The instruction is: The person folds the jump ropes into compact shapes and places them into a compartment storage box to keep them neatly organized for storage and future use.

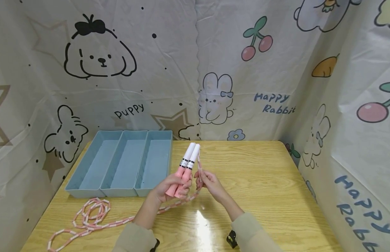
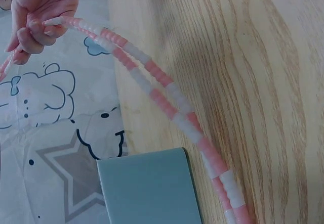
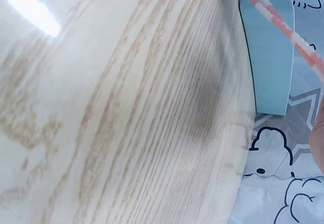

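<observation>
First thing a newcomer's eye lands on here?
Probably the two pink-and-white handles, gripped together in the left hand mid-scene, while the right hand pinches the beaded rope beside them. Next, that rope's loose loops at front left on the wooden table, and the pale blue three-section tray behind them.

We see pale fabric walls (image 1: 172,70) printed with puppies, rabbits and cherries around a yellowish wood-grain worktop (image 1: 254,171) reflecting bright glare (image 1: 202,227).
</observation>
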A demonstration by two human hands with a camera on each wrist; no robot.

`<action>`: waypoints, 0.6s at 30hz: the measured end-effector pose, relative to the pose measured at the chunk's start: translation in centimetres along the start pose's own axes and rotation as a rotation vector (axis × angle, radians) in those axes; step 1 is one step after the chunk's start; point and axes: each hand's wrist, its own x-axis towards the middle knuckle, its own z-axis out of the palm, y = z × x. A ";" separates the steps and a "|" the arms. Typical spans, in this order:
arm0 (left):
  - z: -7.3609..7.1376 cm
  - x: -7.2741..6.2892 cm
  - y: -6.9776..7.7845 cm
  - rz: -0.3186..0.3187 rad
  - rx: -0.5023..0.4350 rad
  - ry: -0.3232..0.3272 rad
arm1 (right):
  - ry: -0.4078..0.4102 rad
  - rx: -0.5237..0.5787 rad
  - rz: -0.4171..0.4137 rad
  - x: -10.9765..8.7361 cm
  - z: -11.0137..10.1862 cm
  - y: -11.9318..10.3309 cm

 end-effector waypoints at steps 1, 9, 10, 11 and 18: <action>0.0 0.0 0.0 0.000 -0.003 0.000 | -0.001 0.000 0.003 0.0 0.0 0.0; -0.3 0.0 0.7 0.037 0.020 0.016 | -0.047 0.002 0.014 -0.4 0.0 1.1; -0.3 0.0 0.8 0.044 0.025 0.016 | -0.052 -0.001 0.008 -0.5 -0.1 1.2; -0.3 0.0 0.8 0.051 0.027 0.016 | -0.055 -0.003 0.001 -0.5 -0.1 1.3; -0.2 0.0 1.3 0.059 0.008 0.005 | -0.103 -0.027 0.005 -0.6 -0.2 1.8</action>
